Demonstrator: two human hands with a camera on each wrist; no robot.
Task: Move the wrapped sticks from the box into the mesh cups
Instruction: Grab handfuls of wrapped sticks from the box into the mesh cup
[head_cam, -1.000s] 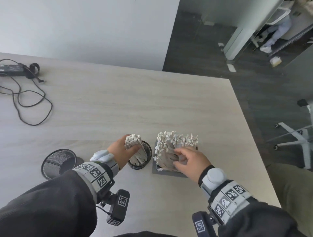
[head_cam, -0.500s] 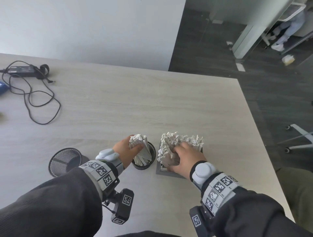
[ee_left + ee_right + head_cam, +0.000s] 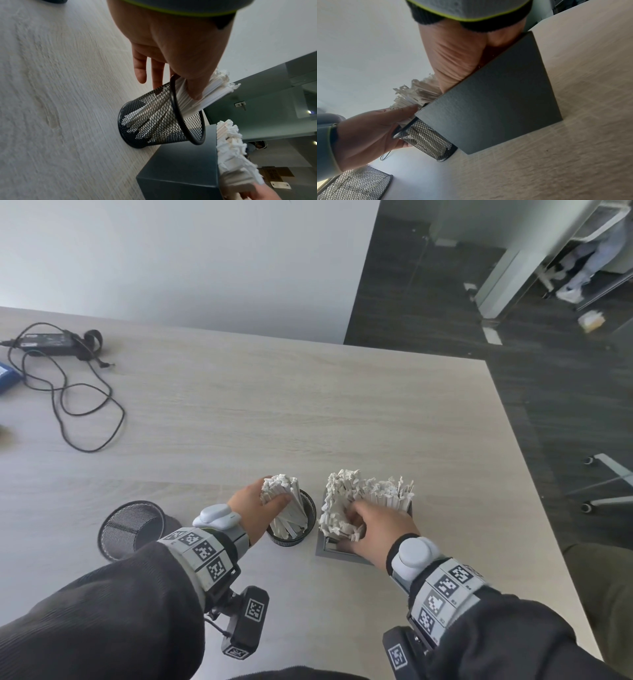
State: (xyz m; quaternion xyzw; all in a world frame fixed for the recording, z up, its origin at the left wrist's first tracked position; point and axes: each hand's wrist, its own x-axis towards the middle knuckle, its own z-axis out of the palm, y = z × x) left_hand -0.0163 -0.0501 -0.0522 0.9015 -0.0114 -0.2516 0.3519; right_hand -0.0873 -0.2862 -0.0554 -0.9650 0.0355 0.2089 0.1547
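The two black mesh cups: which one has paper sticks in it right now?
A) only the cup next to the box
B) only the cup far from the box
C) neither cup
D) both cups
A: the cup next to the box is packed with white sticks that the left hand holds, while the other cup shows only bare mesh inside.

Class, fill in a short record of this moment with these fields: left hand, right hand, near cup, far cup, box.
left hand: grips a bundle of wrapped sticks standing in the near cup
right hand: fingers dug among sticks in the box
near cup: upright, partly filled
far cup: on the table, no sticks visible
box: dark, upright, holds many sticks
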